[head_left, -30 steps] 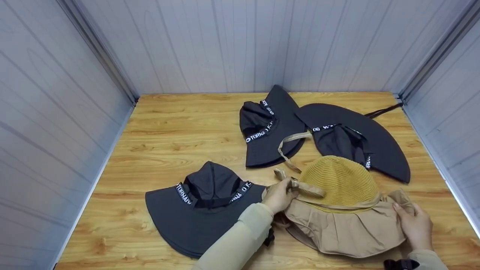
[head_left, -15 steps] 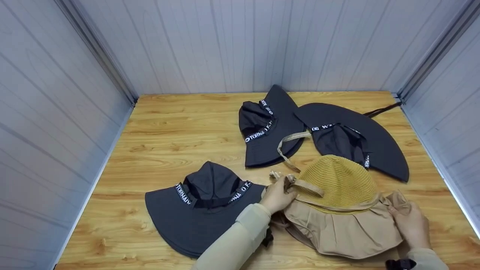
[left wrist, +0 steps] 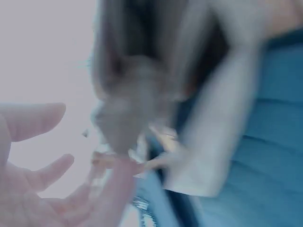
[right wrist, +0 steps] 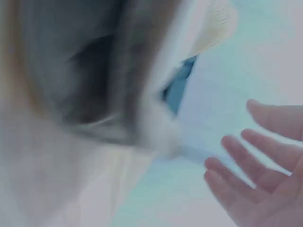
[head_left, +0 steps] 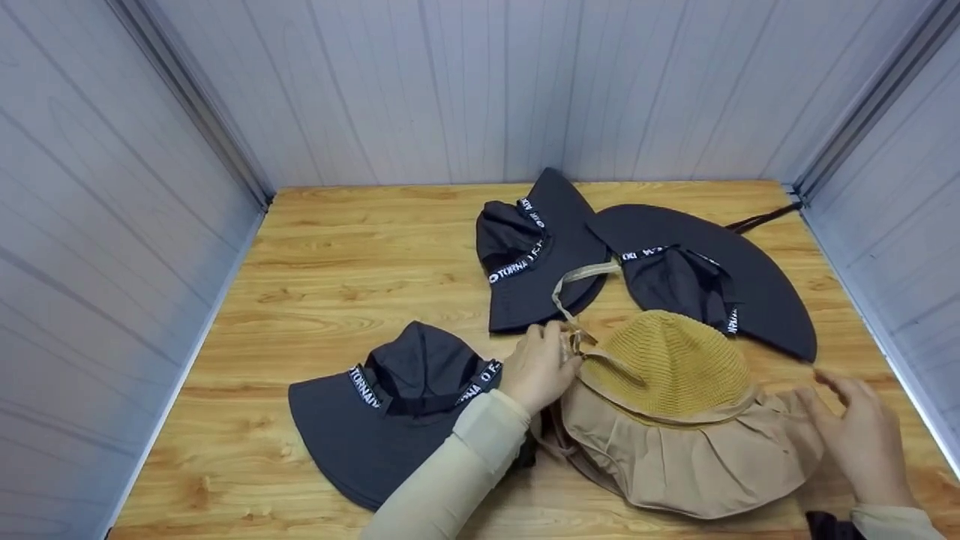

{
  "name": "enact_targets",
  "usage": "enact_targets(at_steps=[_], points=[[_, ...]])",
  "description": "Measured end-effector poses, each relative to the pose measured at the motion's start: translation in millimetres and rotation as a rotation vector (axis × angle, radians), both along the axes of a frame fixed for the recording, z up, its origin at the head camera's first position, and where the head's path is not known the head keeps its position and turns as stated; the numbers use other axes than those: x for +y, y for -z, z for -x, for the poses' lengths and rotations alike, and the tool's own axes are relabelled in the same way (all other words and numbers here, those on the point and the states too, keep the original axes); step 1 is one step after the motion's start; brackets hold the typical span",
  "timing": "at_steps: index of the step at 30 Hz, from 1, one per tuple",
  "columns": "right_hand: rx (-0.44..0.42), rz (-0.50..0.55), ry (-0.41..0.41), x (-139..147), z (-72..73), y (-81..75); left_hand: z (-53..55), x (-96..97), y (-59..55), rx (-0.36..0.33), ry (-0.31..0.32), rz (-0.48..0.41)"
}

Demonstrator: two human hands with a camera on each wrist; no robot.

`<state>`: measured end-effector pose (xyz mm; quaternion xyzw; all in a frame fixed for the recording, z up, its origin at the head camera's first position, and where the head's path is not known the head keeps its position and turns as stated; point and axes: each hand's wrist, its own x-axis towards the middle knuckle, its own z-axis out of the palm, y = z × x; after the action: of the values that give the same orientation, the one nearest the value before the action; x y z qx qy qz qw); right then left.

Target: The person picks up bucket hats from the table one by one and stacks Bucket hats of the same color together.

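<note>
A sun hat (head_left: 671,367) with a mustard knitted crown and a pleated beige brim (head_left: 701,472) lies at the front right in the head view. At its left side my left hand (head_left: 538,369) reaches the beige ribbon ties; in the left wrist view its thumb (left wrist: 35,120) stands apart, and one finger overlaps the blurred ribbon. Just off the brim's right edge, my right hand (head_left: 866,439) has its fingers spread and holds nothing. The right wrist view shows those fingers (right wrist: 265,165) apart from the blurred brim.
A dark bucket hat (head_left: 405,442) with a lettered band lies left of the sun hat, partly under my left forearm. Two more dark hats, one at back centre (head_left: 547,262) and one at back right (head_left: 750,277), overlap. Panel walls (head_left: 480,90) enclose the wooden table (head_left: 352,262).
My right hand has let go of the brim and moved right, its fingers spreading. My left hand has shifted up and slightly left along the ribbon ties, and the brim's right edge has dropped flatter.
</note>
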<state>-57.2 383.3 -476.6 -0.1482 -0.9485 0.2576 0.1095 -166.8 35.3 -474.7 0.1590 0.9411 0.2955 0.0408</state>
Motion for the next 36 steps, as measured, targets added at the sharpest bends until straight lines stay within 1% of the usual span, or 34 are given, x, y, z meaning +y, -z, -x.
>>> enact_targets(at_steps=[1,2,4,6,7,9,11,13,15,18,21,23,27,30,34,36], points=[[0.049,0.013,-0.026,-6.0,3.1,-3.1,-2.0,3.4,-4.5,0.032,0.021,0.027],[0.07,0.021,-0.057,-11.6,6.8,-6.7,-4.0,7.8,-7.8,0.059,0.046,0.056],[0.113,0.036,-0.132,-24.6,16.3,-11.6,-8.2,18.8,-12.7,0.093,0.095,0.141],[0.126,0.045,-0.217,-37.5,28.8,-14.7,-11.5,29.4,-14.1,0.15,0.146,0.252],[0.114,0.043,-0.268,-43.8,35.4,-16.0,-12.3,34.6,-13.5,0.158,0.168,0.304],[0.048,0.045,-0.367,-56.3,48.9,-16.2,-13.3,43.9,-11.4,0.16,0.198,0.412],[-0.051,0.051,-0.457,-66.4,61.4,-13.1,-14.2,51.3,-7.7,0.139,0.227,0.502],[-0.157,0.08,-0.539,-74.9,71.3,-7.3,-16.0,58.7,-4.0,0.09,0.257,0.576],[-0.243,0.111,-0.591,-80.5,78.4,0.1,-19.2,66.0,-0.9,0.025,0.284,0.627],[-0.319,0.137,-0.631,-85.2,84.6,9.3,-23.8,75.8,3.7,-0.063,0.303,0.667],[-0.361,0.113,-0.641,-86.1,88.1,16.8,-25.4,81.9,8.5,-0.136,0.281,0.688],[-0.38,0.115,-0.647,-87.4,90.5,21.3,-23.8,82.4,11.6,-0.172,0.264,0.706],[-0.406,0.112,-0.644,-88.8,93.3,27.7,-19.5,81.4,18.4,-0.216,0.241,0.72],[-0.413,0.106,-0.646,-89.3,94.2,30.8,-17.8,80.3,21.1,-0.236,0.226,0.714],[-0.431,0.076,-0.651,-90.3,94.9,32.6,-17.5,78.7,19.9,-0.267,0.239,0.695],[-0.452,0.055,-0.655,-91.6,95.7,33.1,-16.5,78.5,19.7,-0.28,0.257,0.696]])
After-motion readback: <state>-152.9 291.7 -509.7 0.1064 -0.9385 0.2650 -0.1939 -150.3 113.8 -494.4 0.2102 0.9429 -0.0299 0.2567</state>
